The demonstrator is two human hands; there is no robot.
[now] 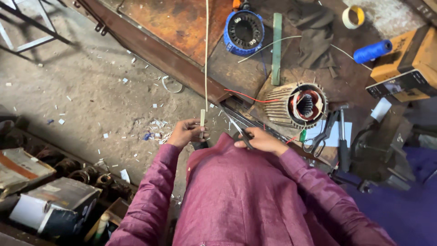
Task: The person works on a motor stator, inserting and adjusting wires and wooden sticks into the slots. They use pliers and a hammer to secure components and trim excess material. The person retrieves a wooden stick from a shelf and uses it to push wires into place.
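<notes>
Magenta shirt point(255, 200) fills the lower middle of the view, both sleeves reaching forward from it. All places below are given relative to the finned motor stator point(298, 105), which lies on its side on the workbench point(236, 73) with copper windings showing in its bore.

Left hand point(185, 132): well to the left of the stator, out past the bench edge and over the concrete floor. Fingers closed, pinching a short pale strip point(202, 123) held upright. A long thin pale rod point(206, 50) runs up from just above the strip to the top of the view; whether strip and rod touch cannot be told.

Right hand point(260, 139): just below and left of the stator. Fingers curled through the handles of a pair of scissors point(240, 132), blades aimed up and left toward the strip, tips short of it. Whether the blades are parted cannot be told.

A red wire point(250, 98) leads left from the stator. A second pair of scissors point(324, 134) lies just to its lower right, on white paper. Above and left stands a blue stator housing point(244, 31); a green flat bar point(276, 48) lies between the two. A blue thread spool point(372, 51) sits to the upper right, a roll of tape point(353, 16) beyond it. Pale offcuts point(157, 130) dot the floor far left of the stator, near the left hand.
</notes>
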